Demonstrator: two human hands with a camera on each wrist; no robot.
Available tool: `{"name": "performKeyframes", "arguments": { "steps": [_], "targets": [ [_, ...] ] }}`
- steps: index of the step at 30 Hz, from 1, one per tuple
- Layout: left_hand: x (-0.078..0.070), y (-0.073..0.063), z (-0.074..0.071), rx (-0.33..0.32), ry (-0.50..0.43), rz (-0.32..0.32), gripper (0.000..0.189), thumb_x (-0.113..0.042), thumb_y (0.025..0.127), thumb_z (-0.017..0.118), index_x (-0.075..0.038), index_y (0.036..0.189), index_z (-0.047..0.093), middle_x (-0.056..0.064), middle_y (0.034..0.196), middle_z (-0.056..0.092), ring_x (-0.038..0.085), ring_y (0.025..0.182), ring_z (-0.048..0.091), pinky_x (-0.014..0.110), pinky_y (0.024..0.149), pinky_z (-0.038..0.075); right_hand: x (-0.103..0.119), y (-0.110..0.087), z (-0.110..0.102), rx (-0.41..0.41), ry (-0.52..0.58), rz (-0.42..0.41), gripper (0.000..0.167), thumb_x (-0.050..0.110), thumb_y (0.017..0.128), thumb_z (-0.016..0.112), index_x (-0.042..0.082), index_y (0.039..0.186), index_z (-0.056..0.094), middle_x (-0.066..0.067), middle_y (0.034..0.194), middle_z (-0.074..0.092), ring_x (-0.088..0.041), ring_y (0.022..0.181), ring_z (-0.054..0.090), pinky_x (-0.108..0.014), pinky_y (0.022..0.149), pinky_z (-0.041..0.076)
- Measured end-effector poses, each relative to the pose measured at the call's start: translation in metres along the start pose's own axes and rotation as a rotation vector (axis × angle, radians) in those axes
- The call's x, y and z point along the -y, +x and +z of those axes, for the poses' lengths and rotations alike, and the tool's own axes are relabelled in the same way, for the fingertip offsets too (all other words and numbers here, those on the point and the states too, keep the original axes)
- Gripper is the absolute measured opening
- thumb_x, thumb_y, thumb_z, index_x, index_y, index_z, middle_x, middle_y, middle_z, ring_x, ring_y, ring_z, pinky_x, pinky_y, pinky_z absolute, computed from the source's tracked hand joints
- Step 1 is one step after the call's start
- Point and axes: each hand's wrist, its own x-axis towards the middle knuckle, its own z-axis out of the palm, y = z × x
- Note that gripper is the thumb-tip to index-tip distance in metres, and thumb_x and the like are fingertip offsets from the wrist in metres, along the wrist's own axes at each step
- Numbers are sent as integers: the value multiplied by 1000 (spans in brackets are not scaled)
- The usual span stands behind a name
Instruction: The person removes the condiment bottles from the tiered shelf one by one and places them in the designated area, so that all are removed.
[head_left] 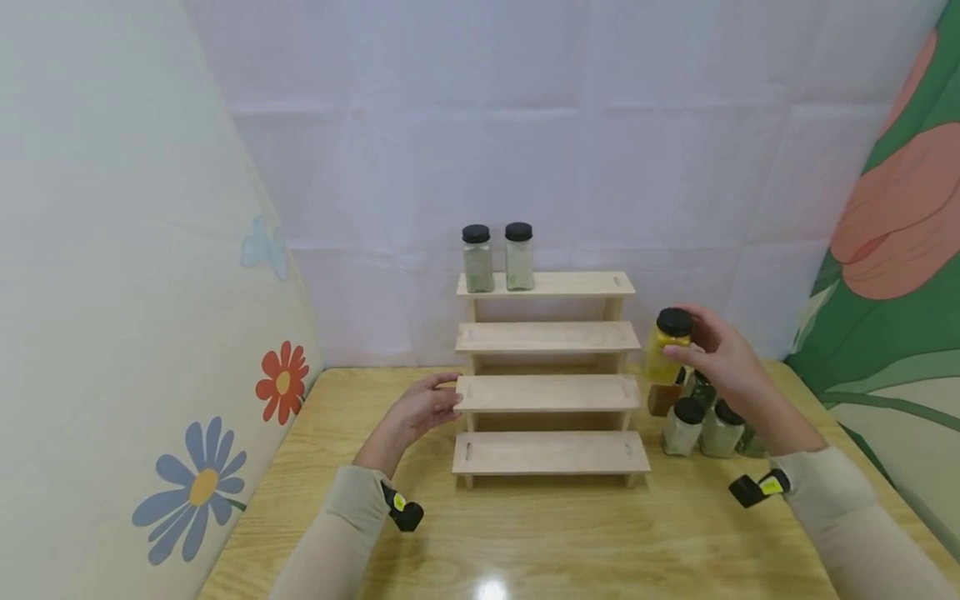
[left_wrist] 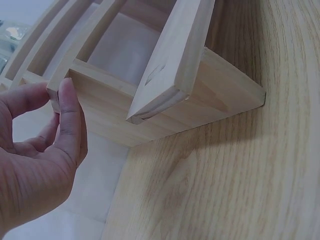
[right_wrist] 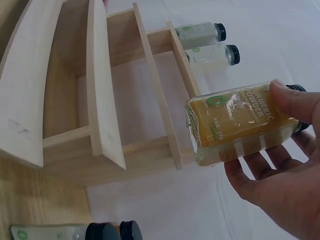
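My right hand [head_left: 723,358] grips a jar of turmeric powder [right_wrist: 235,122], yellow with a black lid, in the air beside the right end of a wooden four-step rack [head_left: 547,393]. In the right wrist view its label faces the camera, thumb on one side and fingers beneath. At the rack's left end, my left hand [left_wrist: 47,135] pinches the end of the second step from the bottom between thumb and fingers. Two jars with black lids, one pale green [head_left: 478,260] and one whitish [head_left: 519,258], stand on the left part of the top step.
Several more black-lidded jars [head_left: 681,429] stand on the wooden table [head_left: 525,533] right of the rack, partly behind my right hand and forearm. A white cloth [head_left: 540,150] hangs behind. Panels painted with flowers [head_left: 201,487] flank the table on both sides.
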Motion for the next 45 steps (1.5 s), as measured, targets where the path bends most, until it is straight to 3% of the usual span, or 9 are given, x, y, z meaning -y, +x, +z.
{"name": "performKeyframes", "arguments": {
  "steps": [9, 15, 20, 35, 45],
  "targets": [
    [1, 1, -1, 1, 2, 0, 62, 3, 98, 57, 3, 155, 31, 10, 114, 63, 10, 80, 64, 23, 72, 58, -13, -19, -10, 17, 52, -53, 49, 8, 100, 64, 12, 145, 46, 12, 126, 58, -1, 113, 58, -17, 84, 53],
    [2, 3, -3, 10, -4, -1, 63, 2, 99, 58, 3, 155, 30, 11, 116, 63, 11, 80, 65, 23, 72, 58, -20, -30, -15, 13, 68, -77, 48, 1, 98, 64, 14, 142, 49, 11, 122, 61, -4, 103, 60, -19, 78, 53],
    [0, 3, -3, 12, -7, 0, 63, 3, 99, 57, 2, 156, 29, 10, 117, 62, 11, 82, 65, 22, 71, 58, -27, -36, -19, 30, 141, -122, 47, -7, 96, 62, 11, 139, 52, 10, 124, 62, -1, 110, 60, -15, 83, 53],
    [-1, 0, -2, 25, -12, 4, 63, 3, 99, 57, 2, 155, 29, 7, 111, 63, 10, 80, 65, 23, 71, 58, -43, -68, -24, 71, 179, -112, 54, -14, 94, 60, 14, 140, 51, 9, 125, 62, -4, 105, 64, -20, 80, 56],
    [0, 1, 0, 18, -10, 1, 62, 4, 99, 56, 3, 155, 30, 8, 112, 62, 11, 80, 64, 24, 73, 58, -55, -81, -27, 109, 161, -80, 56, -13, 95, 59, 7, 145, 46, 14, 131, 56, -2, 110, 62, -22, 78, 56]
  ]
}}
